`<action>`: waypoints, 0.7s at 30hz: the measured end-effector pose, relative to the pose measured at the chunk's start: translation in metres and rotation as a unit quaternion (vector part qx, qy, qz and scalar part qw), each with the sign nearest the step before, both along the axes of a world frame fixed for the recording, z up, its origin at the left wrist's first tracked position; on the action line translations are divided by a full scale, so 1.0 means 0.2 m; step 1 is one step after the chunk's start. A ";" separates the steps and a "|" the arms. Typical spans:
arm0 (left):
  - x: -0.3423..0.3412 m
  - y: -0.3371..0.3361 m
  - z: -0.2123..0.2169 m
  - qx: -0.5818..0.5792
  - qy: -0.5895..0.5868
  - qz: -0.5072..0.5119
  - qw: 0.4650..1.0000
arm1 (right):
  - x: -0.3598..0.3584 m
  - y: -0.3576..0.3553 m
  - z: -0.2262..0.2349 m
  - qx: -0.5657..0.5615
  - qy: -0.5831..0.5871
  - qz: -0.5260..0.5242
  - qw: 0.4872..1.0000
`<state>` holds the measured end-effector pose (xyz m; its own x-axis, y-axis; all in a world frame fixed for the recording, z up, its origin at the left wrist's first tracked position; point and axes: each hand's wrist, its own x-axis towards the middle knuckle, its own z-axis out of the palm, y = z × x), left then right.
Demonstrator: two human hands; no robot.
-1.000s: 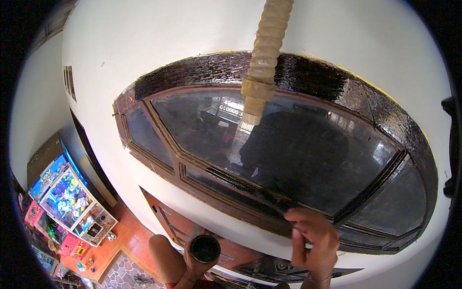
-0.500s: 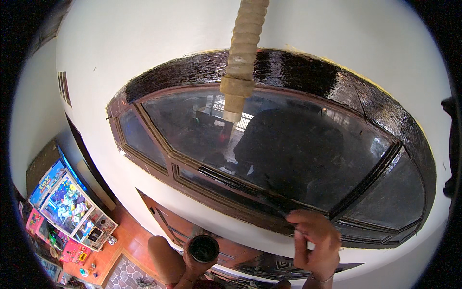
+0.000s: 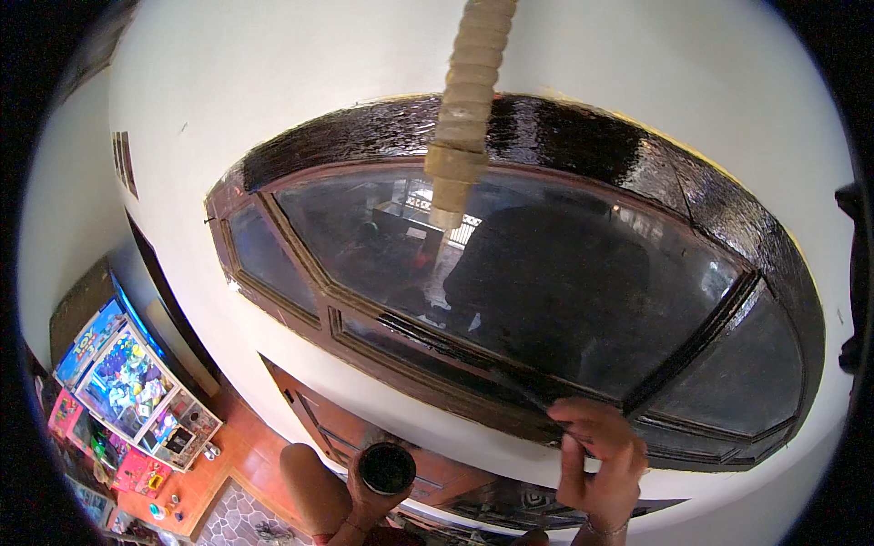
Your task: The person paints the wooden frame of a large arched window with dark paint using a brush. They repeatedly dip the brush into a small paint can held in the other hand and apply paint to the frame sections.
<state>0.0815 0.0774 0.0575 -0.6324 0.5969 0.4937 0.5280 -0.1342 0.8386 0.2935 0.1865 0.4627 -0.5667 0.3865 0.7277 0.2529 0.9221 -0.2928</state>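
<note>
Hands raised: right hand pinching a thin brush against the window frame, left hand gripping a dark cup

Brightly coloured rectangular glass-fronted game cabinets, blue, pink and yellow, stood on the floor at lower left, their printed panels facing upward.

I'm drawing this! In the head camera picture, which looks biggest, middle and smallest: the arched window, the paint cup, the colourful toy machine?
1. arched window
2. colourful toy machine, though it stands far below
3. paint cup
</note>
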 end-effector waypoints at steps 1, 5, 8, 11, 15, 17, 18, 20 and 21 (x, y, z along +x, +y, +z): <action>0.00 0.01 0.00 0.010 -0.002 0.002 1.000 | 0.01 -0.02 0.01 0.003 0.013 -0.014 1.000; -0.01 0.02 0.00 0.009 -0.016 -0.015 1.000 | 0.04 -0.07 0.08 0.109 0.023 -0.046 0.993; -0.01 -0.01 0.01 -0.008 -0.006 -0.015 1.000 | -0.02 -0.08 0.10 0.137 0.024 -0.008 0.990; -0.01 -0.02 0.04 -0.016 0.005 -0.005 1.000 | -0.11 -0.10 0.10 0.143 0.009 -0.004 0.990; -0.01 -0.01 0.03 0.003 -0.003 0.002 1.000 | -0.25 -0.08 0.12 0.150 -0.001 0.039 0.988; -0.01 -0.01 0.01 0.012 -0.008 0.006 1.000 | -0.31 -0.06 0.12 0.153 0.001 0.065 0.986; -0.01 -0.01 0.00 0.016 -0.010 0.008 1.000 | -0.34 -0.05 0.11 0.157 0.004 0.077 0.985; 0.00 0.00 -0.02 0.023 -0.016 0.010 1.000 | -0.40 -0.04 0.10 0.159 0.001 0.089 0.983; 0.00 0.00 -0.02 0.022 -0.006 0.003 1.000 | -0.43 -0.04 0.10 0.156 -0.004 0.089 0.984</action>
<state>0.0813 0.0767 0.0537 -0.6420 0.5712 0.5114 0.5190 -0.1672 0.8383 0.2072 0.1794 0.4827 -0.6115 0.0394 0.7902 0.0812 0.9966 0.0131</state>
